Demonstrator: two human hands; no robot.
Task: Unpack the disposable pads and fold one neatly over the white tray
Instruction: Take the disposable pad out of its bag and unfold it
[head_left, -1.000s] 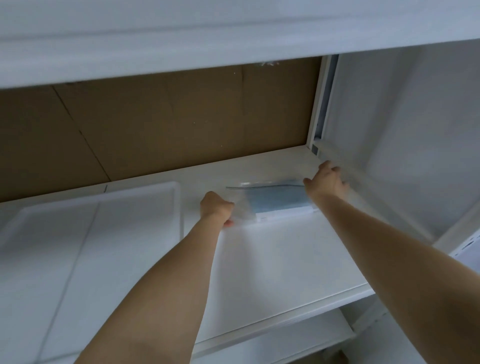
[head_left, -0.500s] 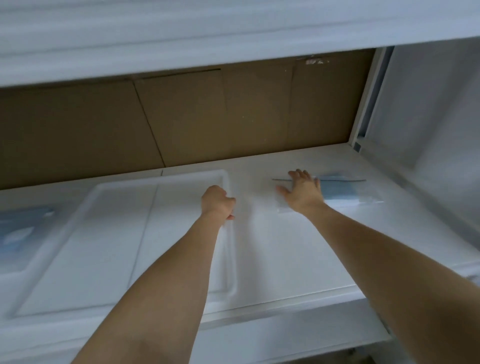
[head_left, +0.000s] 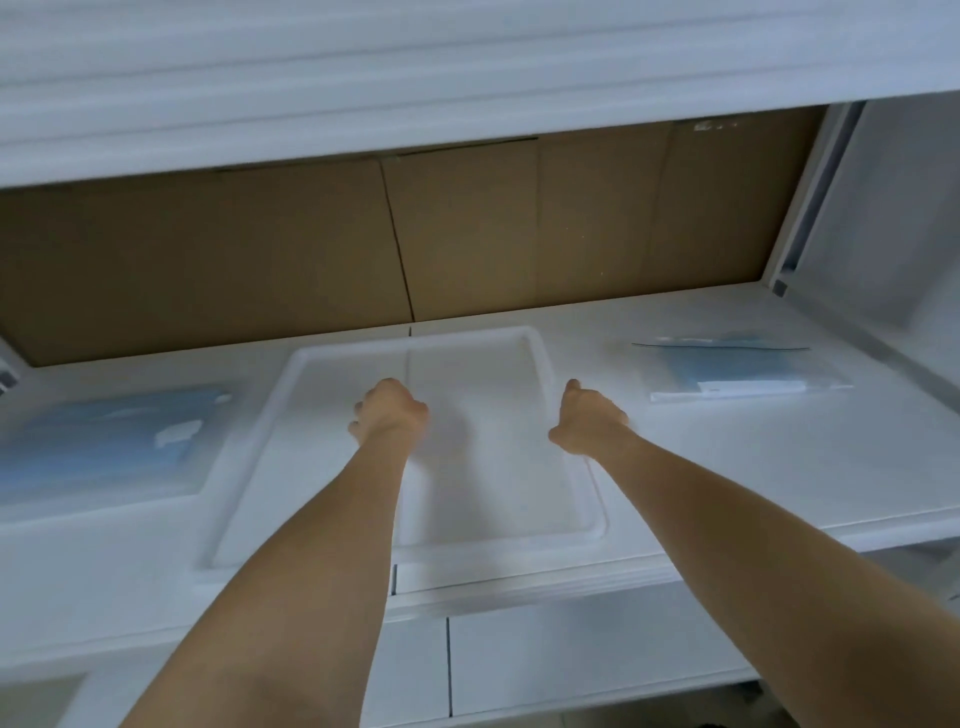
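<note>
Near edge first: our two bare forearms reach up over the white shelf (head_left: 727, 493). Left hand (head_left: 389, 410) sits over the white tray (head_left: 519, 338), fingers curled into a loose fist, holding nothing we can see. Right hand (head_left: 589, 421) is at the tray's right rim, fingers also curled; whether it grips the rim we cannot tell. Bagged blue pads (head_left: 743, 371) lie flat on the shelf right of the tray, apart from the right hand, untouched. A second pack of blue pads (head_left: 104, 447) lies left of the tray, well apart from the left hand. Brown cardboard backing (head_left: 467, 234) behind.
</note>
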